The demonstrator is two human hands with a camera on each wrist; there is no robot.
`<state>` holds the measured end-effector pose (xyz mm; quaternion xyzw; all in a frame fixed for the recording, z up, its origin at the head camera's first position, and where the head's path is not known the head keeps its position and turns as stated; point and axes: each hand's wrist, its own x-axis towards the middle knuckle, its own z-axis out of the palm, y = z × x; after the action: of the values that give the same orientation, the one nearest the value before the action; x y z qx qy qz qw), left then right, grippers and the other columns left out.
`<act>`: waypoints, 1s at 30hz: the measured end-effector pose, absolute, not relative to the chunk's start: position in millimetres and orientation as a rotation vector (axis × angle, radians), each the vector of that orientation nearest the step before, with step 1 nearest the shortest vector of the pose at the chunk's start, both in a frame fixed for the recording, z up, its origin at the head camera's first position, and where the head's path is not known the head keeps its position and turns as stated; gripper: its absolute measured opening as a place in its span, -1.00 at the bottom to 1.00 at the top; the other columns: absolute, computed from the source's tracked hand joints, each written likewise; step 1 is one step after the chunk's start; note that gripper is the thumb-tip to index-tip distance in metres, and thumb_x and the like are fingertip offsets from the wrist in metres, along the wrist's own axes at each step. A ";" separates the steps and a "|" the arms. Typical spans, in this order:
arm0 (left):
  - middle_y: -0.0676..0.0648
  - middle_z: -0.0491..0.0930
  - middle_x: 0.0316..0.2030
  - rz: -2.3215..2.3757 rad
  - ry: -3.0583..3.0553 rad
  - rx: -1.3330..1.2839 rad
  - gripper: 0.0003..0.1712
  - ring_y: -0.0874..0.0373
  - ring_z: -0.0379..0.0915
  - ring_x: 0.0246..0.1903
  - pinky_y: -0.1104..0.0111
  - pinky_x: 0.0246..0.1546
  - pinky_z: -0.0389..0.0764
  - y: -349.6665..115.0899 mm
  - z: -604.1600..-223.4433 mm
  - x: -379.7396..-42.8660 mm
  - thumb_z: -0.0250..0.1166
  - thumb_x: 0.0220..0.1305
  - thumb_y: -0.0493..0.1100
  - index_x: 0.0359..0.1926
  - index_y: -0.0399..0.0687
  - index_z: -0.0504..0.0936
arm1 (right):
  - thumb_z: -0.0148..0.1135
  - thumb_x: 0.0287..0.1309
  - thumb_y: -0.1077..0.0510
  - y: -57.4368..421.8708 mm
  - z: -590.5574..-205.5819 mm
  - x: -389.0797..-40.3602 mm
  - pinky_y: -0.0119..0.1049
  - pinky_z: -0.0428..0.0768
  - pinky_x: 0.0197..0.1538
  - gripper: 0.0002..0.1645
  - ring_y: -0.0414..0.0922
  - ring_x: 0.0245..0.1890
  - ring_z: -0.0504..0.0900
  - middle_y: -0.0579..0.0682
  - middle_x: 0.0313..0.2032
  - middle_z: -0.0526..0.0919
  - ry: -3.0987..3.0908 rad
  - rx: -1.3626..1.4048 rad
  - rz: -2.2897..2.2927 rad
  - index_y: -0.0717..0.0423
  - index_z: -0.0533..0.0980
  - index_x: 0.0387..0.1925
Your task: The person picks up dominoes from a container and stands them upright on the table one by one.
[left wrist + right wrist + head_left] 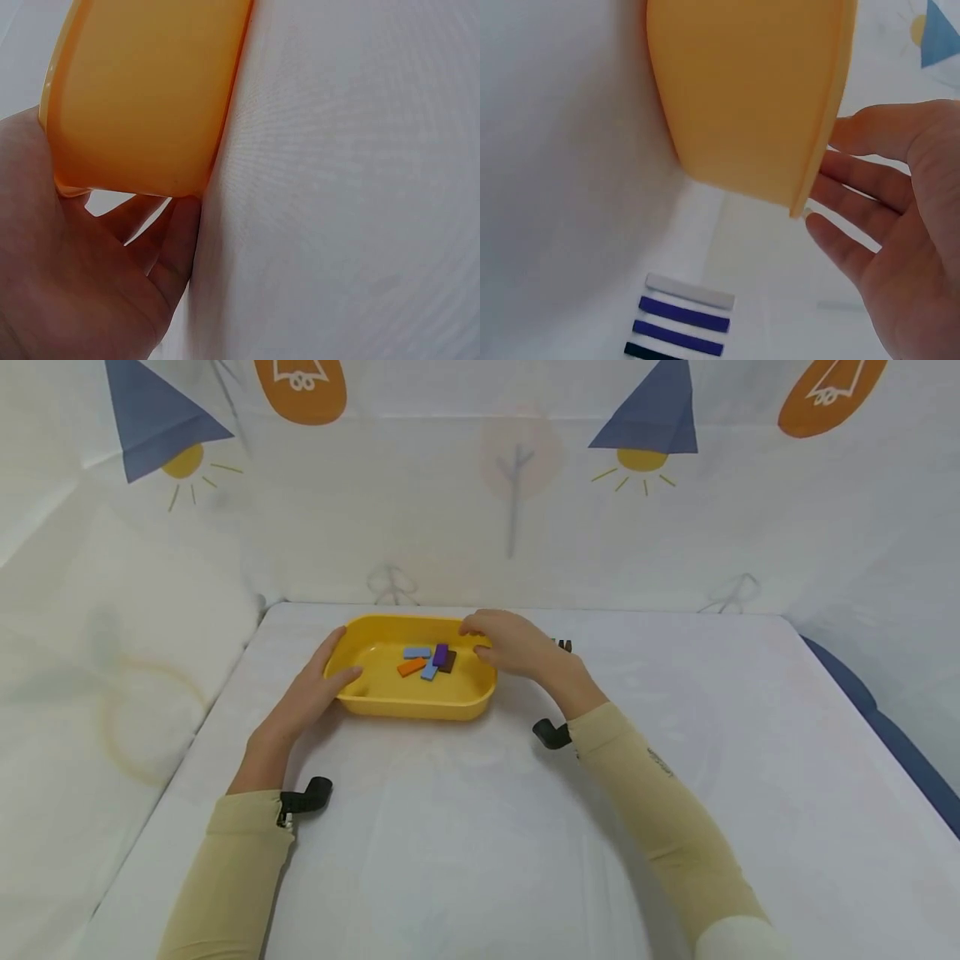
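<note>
A shallow yellow plastic tray [412, 708] sits on the white table. Inside lie several small flat blocks: light blue ones [417, 653], an orange one [411, 667], a purple one [440, 655] and a brown one [447, 662]. My left hand [303, 697] grips the tray's left end, thumb over the rim and fingers along the outer wall. In the left wrist view, those fingers reach down to the tabletop. Over the tray's right rim reaches my right hand [517, 643], its fingers loosely bent above the inside, with nothing visible between them.
Beyond the tray's right end, a row of thin blocks, with white [690, 291], purple [684, 315] and black [652, 351] ones, lies on the table [465, 843]; my right hand mostly hides it in the head view. A printed white cloth [450, 510] hangs behind the table.
</note>
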<state>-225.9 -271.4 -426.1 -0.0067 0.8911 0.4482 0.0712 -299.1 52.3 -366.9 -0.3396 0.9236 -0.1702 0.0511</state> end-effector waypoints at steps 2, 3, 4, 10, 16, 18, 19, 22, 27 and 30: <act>0.18 -0.33 0.60 1.346 2.677 -0.023 -0.11 -0.06 -0.37 0.60 -0.25 0.51 -0.23 -270.6 -426.6 -226.5 0.05 0.42 0.27 0.53 0.63 -0.33 | 0.17 0.33 0.19 47.9 -367.4 -301.0 -0.15 0.50 0.33 -0.59 -0.09 0.12 0.53 -0.04 0.12 0.60 2.782 -1.045 -0.518 0.06 0.52 0.19; 0.18 -0.33 0.60 1.344 2.677 -0.025 -0.11 -0.06 -0.37 0.60 -0.25 0.51 -0.23 -270.3 -427.0 -226.7 0.05 0.42 0.28 0.53 0.62 -0.33 | 0.16 0.33 0.19 45.8 -367.8 -302.0 -0.15 0.50 0.33 -0.59 -0.09 0.12 0.53 -0.04 0.12 0.60 2.767 -1.049 -0.521 0.06 0.51 0.19; 0.17 -0.33 0.60 1.343 2.676 -0.030 -0.10 -0.07 -0.37 0.60 -0.25 0.50 -0.23 -270.0 -427.5 -226.8 0.05 0.42 0.28 0.53 0.61 -0.33 | 0.16 0.33 0.20 43.8 -368.2 -303.2 -0.15 0.49 0.33 -0.59 -0.09 0.12 0.53 -0.03 0.12 0.60 2.753 -1.053 -0.523 0.07 0.51 0.19; 0.16 -0.33 0.60 1.348 2.679 -0.041 -0.10 -0.09 -0.38 0.60 -0.29 0.49 -0.23 -269.2 -428.1 -226.9 0.04 0.42 0.27 0.53 0.61 -0.34 | 0.13 0.31 0.26 32.5 -371.5 -311.6 -0.13 0.49 0.32 -0.58 -0.08 0.09 0.50 -0.01 0.12 0.59 2.669 -1.016 -0.532 0.05 0.51 0.19; 0.16 -0.32 0.60 1.354 2.679 -0.019 -0.11 -0.07 -0.39 0.60 -0.28 0.49 -0.24 -269.6 -426.1 -226.8 0.04 0.41 0.29 0.53 0.62 -0.31 | 0.10 0.27 0.32 20.0 -371.8 -317.7 -0.12 0.45 0.36 -0.54 -0.08 0.09 0.47 -0.03 0.13 0.57 2.621 -0.972 -0.442 -0.03 0.52 0.17; 0.16 -0.33 0.60 1.357 2.675 -0.023 -0.10 -0.08 -0.39 0.60 -0.29 0.49 -0.25 -269.2 -425.5 -226.6 0.04 0.41 0.30 0.54 0.61 -0.32 | 0.10 0.26 0.34 15.7 -372.2 -318.2 -0.12 0.44 0.38 -0.54 -0.08 0.09 0.46 -0.05 0.13 0.57 2.606 -0.964 -0.412 -0.05 0.52 0.15; 0.15 -0.33 0.60 1.360 2.672 -0.026 -0.10 -0.09 -0.39 0.60 -0.30 0.48 -0.25 -269.0 -425.4 -226.5 0.04 0.41 0.30 0.54 0.60 -0.32 | 0.09 0.25 0.36 13.6 -373.0 -318.3 -0.11 0.44 0.38 -0.54 -0.08 0.07 0.46 -0.06 0.11 0.58 2.600 -0.967 -0.395 -0.06 0.52 0.13; 0.16 -0.33 0.60 1.366 2.665 -0.043 -0.10 -0.09 -0.40 0.60 -0.31 0.48 -0.26 -268.6 -425.2 -225.6 0.05 0.41 0.29 0.54 0.61 -0.32 | 0.09 0.23 0.40 8.0 -376.4 -318.0 -0.13 0.46 0.36 -0.54 -0.07 0.03 0.46 -0.08 0.05 0.58 2.598 -1.004 -0.323 -0.06 0.52 0.09; 0.17 -0.32 0.60 1.378 2.666 -0.040 -0.11 -0.07 -0.41 0.60 -0.29 0.49 -0.26 -268.4 -425.4 -224.1 0.05 0.42 0.26 0.54 0.62 -0.31 | 0.04 0.24 0.42 1.9 -382.4 -315.8 -0.16 0.42 0.40 -0.44 -0.11 0.07 0.46 -0.09 0.13 0.56 2.618 -1.138 -0.199 -0.06 0.49 0.20; 0.17 -0.32 0.60 1.375 2.674 -0.039 -0.11 -0.06 -0.40 0.60 -0.28 0.49 -0.25 -268.3 -425.4 -224.0 0.05 0.42 0.27 0.54 0.62 -0.30 | 0.01 0.28 0.40 -0.2 -384.6 -314.3 -0.20 0.41 0.41 -0.45 -0.13 0.09 0.46 -0.10 0.14 0.54 2.615 -1.185 -0.150 -0.07 0.49 0.22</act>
<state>-224.0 -268.3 -425.4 -0.0129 0.8872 0.4562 0.0671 -314.3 -0.2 -384.6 -0.4084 0.9016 -0.0516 0.1330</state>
